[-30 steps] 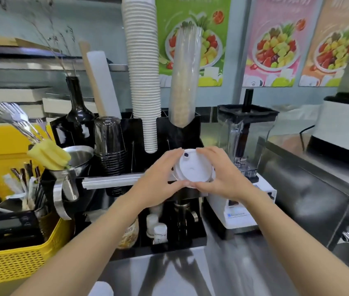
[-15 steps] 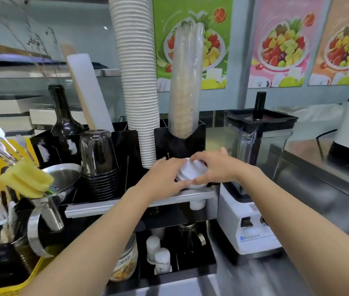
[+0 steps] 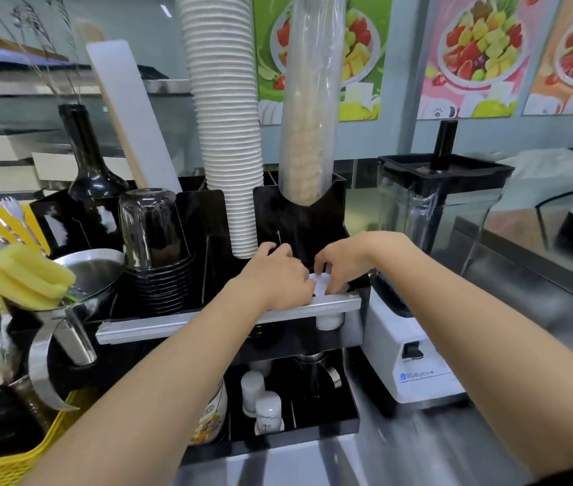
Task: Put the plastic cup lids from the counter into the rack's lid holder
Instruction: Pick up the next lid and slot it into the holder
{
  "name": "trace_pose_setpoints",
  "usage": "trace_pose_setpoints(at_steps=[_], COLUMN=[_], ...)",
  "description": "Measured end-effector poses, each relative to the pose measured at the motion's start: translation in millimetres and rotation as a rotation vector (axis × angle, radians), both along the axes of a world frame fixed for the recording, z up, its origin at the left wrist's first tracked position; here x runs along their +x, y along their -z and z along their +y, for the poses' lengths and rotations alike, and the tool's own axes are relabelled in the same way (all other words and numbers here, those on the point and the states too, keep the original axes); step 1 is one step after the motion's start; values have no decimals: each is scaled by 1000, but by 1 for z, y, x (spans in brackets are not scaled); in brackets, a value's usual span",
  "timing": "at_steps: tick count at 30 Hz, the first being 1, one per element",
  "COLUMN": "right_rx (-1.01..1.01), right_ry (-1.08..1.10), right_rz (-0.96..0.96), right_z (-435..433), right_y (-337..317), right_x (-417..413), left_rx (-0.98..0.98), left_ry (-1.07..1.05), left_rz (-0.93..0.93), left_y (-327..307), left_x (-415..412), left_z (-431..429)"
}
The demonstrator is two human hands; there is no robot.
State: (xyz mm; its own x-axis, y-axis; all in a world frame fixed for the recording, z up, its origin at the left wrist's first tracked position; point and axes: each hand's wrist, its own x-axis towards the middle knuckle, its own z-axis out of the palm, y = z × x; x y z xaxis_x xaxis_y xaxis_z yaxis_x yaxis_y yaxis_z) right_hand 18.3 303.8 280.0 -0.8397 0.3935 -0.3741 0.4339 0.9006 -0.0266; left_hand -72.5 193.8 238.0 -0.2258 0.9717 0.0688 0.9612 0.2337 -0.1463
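Note:
A stack of white plastic cup lids (image 3: 320, 284) sits low in the right-hand slot of the black rack (image 3: 299, 219), just behind its silver front rail (image 3: 229, 319). The bottom of the stack (image 3: 328, 321) shows below the rail. My left hand (image 3: 278, 278) curls over the stack's left side. My right hand (image 3: 344, 263) presses on it from the right and above. Only a sliver of the lids shows between my fingers.
A tall column of white paper cups (image 3: 223, 117) and a sleeve of clear cups (image 3: 309, 100) rise from the rack. Dark stacked cups (image 3: 153, 240) stand to the left, a blender (image 3: 428, 261) to the right. A yellow basket (image 3: 8, 457) with utensils sits at far left.
The lid stack has gone from in front of the rack, up over the rail and down into the right slot. Both hands followed it forward and down. The view moved closer.

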Motion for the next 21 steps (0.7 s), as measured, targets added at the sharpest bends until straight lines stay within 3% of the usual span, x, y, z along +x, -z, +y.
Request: trace_pose_setpoints(at_steps=[15, 18, 21], right_rx=[133, 36, -9], right_ry=[-29, -6, 7], right_rz=[-43, 12, 239], right_z=[-3, -1, 0], right_y=[11, 6, -1], right_x=[-5, 2, 19], left_rx=[-204, -147, 70], left_ry=[-82, -60, 7], left_rz=[-19, 29, 62], left_y=[-12, -10, -3], left_x=[5, 8, 10], left_z=[9, 5, -7])
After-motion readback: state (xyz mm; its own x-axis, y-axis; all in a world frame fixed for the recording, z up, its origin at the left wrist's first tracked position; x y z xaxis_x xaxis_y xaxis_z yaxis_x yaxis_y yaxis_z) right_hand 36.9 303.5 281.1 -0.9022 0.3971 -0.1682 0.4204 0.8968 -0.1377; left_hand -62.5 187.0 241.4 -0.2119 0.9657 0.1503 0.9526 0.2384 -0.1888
